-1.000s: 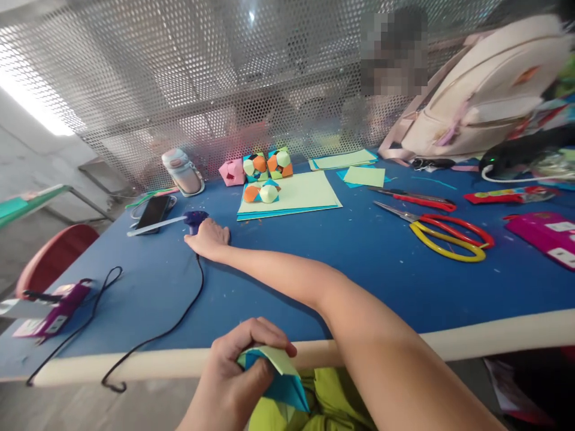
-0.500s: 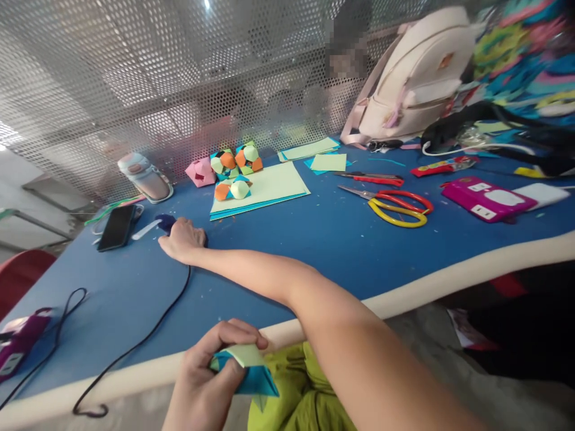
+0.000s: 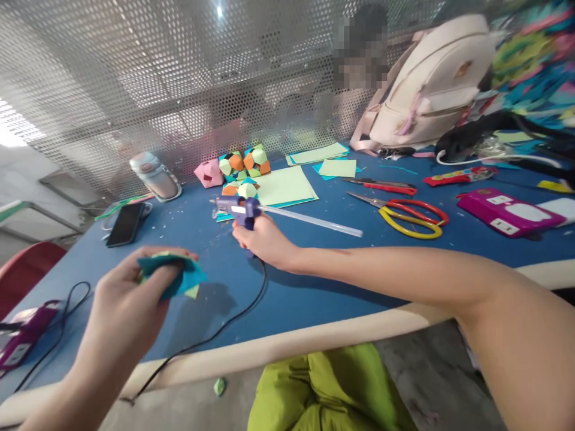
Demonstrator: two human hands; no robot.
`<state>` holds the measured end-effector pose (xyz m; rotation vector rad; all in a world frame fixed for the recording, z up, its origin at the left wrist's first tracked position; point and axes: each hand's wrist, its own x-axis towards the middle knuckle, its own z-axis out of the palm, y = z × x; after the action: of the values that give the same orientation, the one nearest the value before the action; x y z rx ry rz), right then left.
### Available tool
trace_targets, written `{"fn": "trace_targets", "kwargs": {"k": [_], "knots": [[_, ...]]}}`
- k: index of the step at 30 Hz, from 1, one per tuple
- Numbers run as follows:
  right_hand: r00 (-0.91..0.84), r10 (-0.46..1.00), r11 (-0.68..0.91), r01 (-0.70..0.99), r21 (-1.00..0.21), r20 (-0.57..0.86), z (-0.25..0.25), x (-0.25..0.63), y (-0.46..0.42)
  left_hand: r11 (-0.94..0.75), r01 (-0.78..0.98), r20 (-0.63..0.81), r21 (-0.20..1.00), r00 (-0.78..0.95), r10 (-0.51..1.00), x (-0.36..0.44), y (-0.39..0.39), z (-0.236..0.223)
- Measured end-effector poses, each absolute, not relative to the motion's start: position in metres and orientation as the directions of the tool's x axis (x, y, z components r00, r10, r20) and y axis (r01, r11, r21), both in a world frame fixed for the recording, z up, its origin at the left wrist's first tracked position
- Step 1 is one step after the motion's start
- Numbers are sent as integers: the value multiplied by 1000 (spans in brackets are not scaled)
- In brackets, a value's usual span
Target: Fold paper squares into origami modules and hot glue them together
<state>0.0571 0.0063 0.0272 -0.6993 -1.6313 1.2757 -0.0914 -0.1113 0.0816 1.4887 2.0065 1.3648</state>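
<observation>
My right hand [image 3: 265,239] is wrapped round the handle of a dark blue glue gun [image 3: 240,211], held up over the table with its nozzle towards the left. A long clear glue stick [image 3: 314,221] juts out of its back, and its black cord [image 3: 224,326] runs down over the table edge. On the left, my left hand [image 3: 135,293] pinches a folded blue and pale green paper piece [image 3: 179,278] between thumb and fingers, above the table. Behind the gun lie folded paper balls in orange, green and blue [image 3: 245,164], beside a pink one [image 3: 209,173].
Pale green and blue paper sheets [image 3: 290,185] lie behind the gun. To the right are red-and-yellow scissors [image 3: 413,218], a red-handled cutter [image 3: 389,188], and a purple power strip [image 3: 507,212]. A phone [image 3: 126,224] and bottle [image 3: 157,176] stand left. A backpack [image 3: 435,84] leans against the perforated screen.
My right hand has lifted the glue gun off the table and brought it to the right. My left hand has moved up and left over the table, carrying the folded paper.
</observation>
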Motion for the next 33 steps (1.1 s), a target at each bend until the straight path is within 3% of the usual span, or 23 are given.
{"fn": "trace_targets", "kwargs": {"k": [3,7,14,19,26,29,33], "knots": [[-406,866,282,-83,-956,291,28,78,2,20,396,175,918,-450,876,-98,-82,86],[-356,898,286,29,-958,257,32,105,3,-39,180,102,983,-354,930,-95,-52,81],[-321,917,298,154,-942,238,34,137,4,20,131,6,991,-195,981,-80,-20,52],[-408,896,306,280,-910,176,23,131,-3,104,98,-91,990,-129,987,-81,-17,29],[-381,885,448,540,-713,268,10,134,-11,113,8,-112,994,-70,991,-81,-23,10],[-416,865,485,546,-683,282,8,140,-12,139,-50,-144,989,-102,984,-81,-21,1],[-437,872,422,441,-792,221,9,141,-17,153,-76,-159,985,-87,983,-79,-24,-5]]}}
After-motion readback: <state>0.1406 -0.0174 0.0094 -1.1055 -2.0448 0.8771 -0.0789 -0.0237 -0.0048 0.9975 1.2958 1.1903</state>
